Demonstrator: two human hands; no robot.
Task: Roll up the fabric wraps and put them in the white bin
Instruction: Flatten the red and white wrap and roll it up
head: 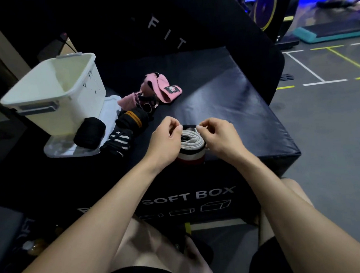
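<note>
A white wrap with red and black stripes lies at the front edge of the black soft box. My left hand grips its left side and my right hand pinches its right end, both with curled fingers. The white bin stands at the back left on its lid. In front of the bin lie a black roll, a black wrap with white stripes and a black wrap with orange stripes. A loose pink wrap lies further back.
A black upright pad with white letters rises behind the box. Grey gym floor with white and yellow lines lies to the right, with exercise machines at the far right. My knees are below the box front.
</note>
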